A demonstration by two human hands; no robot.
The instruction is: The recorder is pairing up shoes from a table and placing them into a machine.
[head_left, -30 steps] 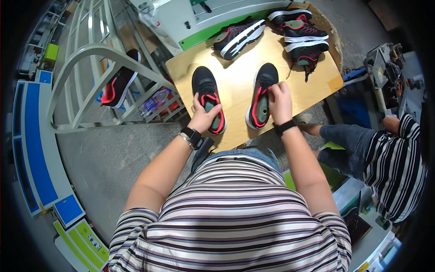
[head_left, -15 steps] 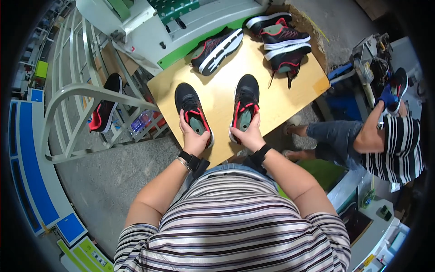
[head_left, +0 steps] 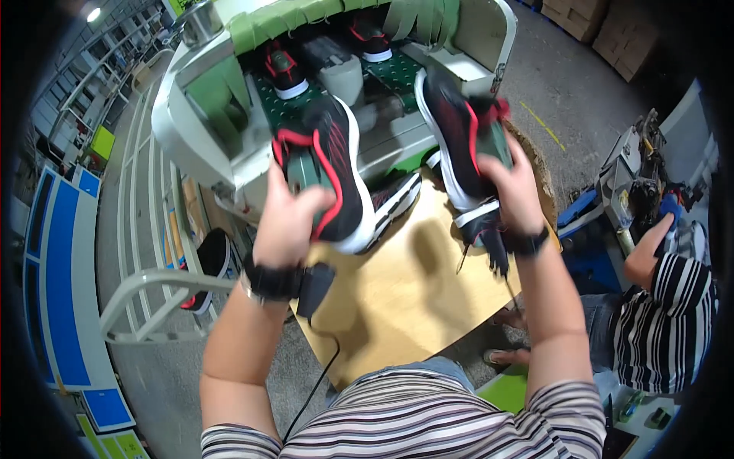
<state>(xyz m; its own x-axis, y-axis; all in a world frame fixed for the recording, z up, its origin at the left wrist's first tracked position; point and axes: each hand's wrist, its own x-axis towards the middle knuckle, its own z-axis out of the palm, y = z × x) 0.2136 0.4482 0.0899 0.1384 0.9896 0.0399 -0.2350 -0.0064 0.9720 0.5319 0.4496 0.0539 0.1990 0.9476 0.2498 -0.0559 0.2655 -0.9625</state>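
Observation:
Held up above the table, a black sneaker with red trim and a white sole (head_left: 344, 172) is in my left hand (head_left: 284, 218). My fingers and thumb grip it at the heel opening, and its sole faces right. A matching sneaker (head_left: 453, 130) is gripped at the heel by my right hand (head_left: 516, 187), tilted with its toe pointing away and its sole to the left. Both look slightly blurred. Past them stands a machine with a green perforated bed (head_left: 275, 107), where two more sneakers sit, one on the left (head_left: 284, 73) and one on the right (head_left: 372, 42).
On the wooden table (head_left: 397, 306) a sneaker (head_left: 401, 206) lies on its side, partly hidden, and another (head_left: 483, 229) is below my right hand. A metal rail rack (head_left: 164, 283) stands at left. A co-worker in a striped shirt (head_left: 650, 329) works at right.
Both hands have lifted their sneakers off the table and carried them forward, toward the machine, tilting them. The view has shifted forward, bringing the green perforated bed and its sneakers into sight.

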